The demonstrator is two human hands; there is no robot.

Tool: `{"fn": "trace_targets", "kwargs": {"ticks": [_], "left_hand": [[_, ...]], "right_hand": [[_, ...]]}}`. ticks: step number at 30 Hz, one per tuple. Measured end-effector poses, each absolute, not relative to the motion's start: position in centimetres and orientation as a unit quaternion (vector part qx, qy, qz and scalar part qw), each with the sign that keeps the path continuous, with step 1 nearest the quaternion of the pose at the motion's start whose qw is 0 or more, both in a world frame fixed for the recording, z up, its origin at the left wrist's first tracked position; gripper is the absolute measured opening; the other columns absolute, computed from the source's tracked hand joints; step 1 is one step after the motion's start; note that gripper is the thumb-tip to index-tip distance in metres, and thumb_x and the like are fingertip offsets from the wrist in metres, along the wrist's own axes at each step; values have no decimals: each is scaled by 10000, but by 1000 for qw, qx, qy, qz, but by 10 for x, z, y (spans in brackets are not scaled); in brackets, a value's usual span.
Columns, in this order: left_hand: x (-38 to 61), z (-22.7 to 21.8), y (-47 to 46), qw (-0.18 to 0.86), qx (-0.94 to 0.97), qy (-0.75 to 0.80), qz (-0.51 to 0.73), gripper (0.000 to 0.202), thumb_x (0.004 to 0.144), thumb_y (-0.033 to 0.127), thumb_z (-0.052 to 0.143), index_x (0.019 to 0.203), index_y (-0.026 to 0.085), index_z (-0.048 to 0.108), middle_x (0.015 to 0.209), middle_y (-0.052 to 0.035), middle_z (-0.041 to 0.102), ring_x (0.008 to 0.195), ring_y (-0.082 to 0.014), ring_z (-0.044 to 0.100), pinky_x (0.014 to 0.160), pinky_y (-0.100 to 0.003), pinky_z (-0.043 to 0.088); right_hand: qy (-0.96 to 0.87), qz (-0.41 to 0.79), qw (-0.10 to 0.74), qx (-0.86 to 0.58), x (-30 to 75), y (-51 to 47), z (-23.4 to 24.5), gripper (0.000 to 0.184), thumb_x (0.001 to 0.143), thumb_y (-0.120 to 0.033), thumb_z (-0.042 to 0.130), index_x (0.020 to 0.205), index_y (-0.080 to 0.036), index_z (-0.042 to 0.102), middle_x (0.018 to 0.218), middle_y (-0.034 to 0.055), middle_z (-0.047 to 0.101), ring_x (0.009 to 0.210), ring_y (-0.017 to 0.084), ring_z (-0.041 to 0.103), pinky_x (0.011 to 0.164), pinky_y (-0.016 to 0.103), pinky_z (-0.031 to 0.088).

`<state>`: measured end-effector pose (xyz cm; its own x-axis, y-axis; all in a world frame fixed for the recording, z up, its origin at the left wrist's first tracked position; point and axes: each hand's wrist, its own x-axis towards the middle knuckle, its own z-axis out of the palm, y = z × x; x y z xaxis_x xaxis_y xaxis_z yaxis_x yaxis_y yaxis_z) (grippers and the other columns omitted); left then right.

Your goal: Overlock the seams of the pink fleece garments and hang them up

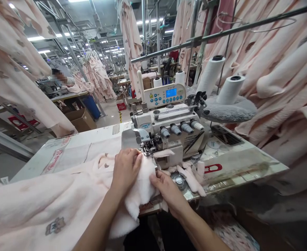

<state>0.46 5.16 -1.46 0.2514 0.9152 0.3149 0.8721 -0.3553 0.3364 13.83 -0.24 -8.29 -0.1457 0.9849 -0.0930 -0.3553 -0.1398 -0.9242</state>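
At a garment factory bench, my left hand (126, 167) lies flat, fingers together, pressing the pale pink fleece garment (64, 202) down just before the presser foot of the cream-white overlock sewing machine (169, 134), while my right hand (166, 188) pinches the fleece's folded edge between thumb and fingertips, just beside the needle plate. The fleece, printed with small bear motifs, spreads from the machine across the left of the white, print-covered work table (234, 164) and over its near edge toward me. Trimmed pink fabric strips (192, 176) lie on the table to the right of the machine, touching its base. A control panel with a lit blue screen (165, 94) stands above the machine, with white thread cones (210, 73) behind it. Pink fleece garments hang on overhead rails (273, 66) on both sides of the hall; fluorescent strip lights run along the ceiling, and another person (60, 78) sits at a distant station on the left.
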Motion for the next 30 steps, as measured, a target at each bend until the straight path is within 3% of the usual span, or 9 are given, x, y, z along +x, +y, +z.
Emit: {"fn": "trace_targets", "kwargs": {"ticks": [3, 6, 10, 13, 15, 17, 21, 26, 30], "left_hand": [[5, -13, 51, 49, 791, 564, 232, 200, 896, 280, 427, 819, 202, 595, 872, -40, 623, 883, -227, 525, 797, -366, 367], [5, -11, 51, 55, 791, 565, 228, 199, 895, 273, 423, 817, 199, 591, 870, -43, 619, 880, -226, 524, 788, -362, 374], [4, -9, 51, 72, 794, 559, 229, 187, 890, 269, 431, 826, 201, 593, 878, -39, 622, 888, -224, 525, 787, -364, 375], [4, -10, 51, 75, 789, 561, 238, 176, 883, 272, 447, 823, 208, 599, 869, -32, 625, 877, -221, 529, 795, -370, 371], [5, -12, 50, 72, 784, 567, 243, 169, 878, 278, 458, 822, 209, 602, 862, -29, 623, 873, -220, 530, 805, -375, 366], [6, -13, 50, 65, 781, 571, 244, 164, 875, 285, 466, 823, 207, 601, 859, -28, 620, 875, -222, 528, 810, -381, 361], [6, -14, 50, 69, 786, 564, 245, 166, 876, 292, 464, 816, 207, 594, 848, -24, 618, 870, -221, 528, 804, -381, 359], [5, -13, 55, 80, 789, 555, 252, 157, 864, 287, 472, 777, 206, 575, 821, -19, 620, 847, -215, 538, 793, -373, 363], [5, -12, 61, 82, 788, 555, 253, 150, 851, 272, 476, 743, 206, 556, 784, -12, 607, 815, -204, 539, 775, -352, 370]], "right_hand": [[-404, 637, 514, -409, 136, 0, -87, 498, 786, -623, 524, 605, -159, 530, 513, -32, 485, 483, 95, 409, 498, 215, 339], [-413, 621, 518, -419, 135, -1, -86, 498, 746, -597, 592, 536, -156, 493, 483, -50, 425, 455, 73, 335, 438, 201, 253], [-427, 598, 536, -416, 140, -5, -76, 328, 736, -463, 669, 710, -139, 619, 610, -21, 553, 546, 104, 466, 503, 206, 359], [-437, 569, 563, -410, 149, -7, -69, 299, 780, -390, 640, 959, -154, 677, 822, 38, 666, 770, 173, 594, 661, 248, 465], [-459, 542, 564, -421, 155, -8, -68, 404, 820, -352, 594, 1190, -190, 605, 945, 59, 686, 883, 199, 617, 725, 273, 494], [-513, 495, 534, -456, 161, -10, -67, 478, 859, -319, 535, 1328, -236, 490, 997, 61, 693, 852, 196, 639, 698, 283, 513], [-653, 344, 445, -507, 166, -12, -64, 435, 888, -218, 425, 1311, -260, 515, 1121, 77, 678, 869, 211, 659, 759, 326, 505], [-694, 293, 350, -557, 166, -8, -49, 477, 877, -187, 373, 1341, -214, 483, 883, 88, 744, 685, 238, 679, 644, 345, 508], [-678, 303, 380, -552, 165, -2, -42, 450, 871, -191, 400, 1302, -196, 529, 1104, 98, 689, 882, 237, 668, 774, 344, 494]]}}
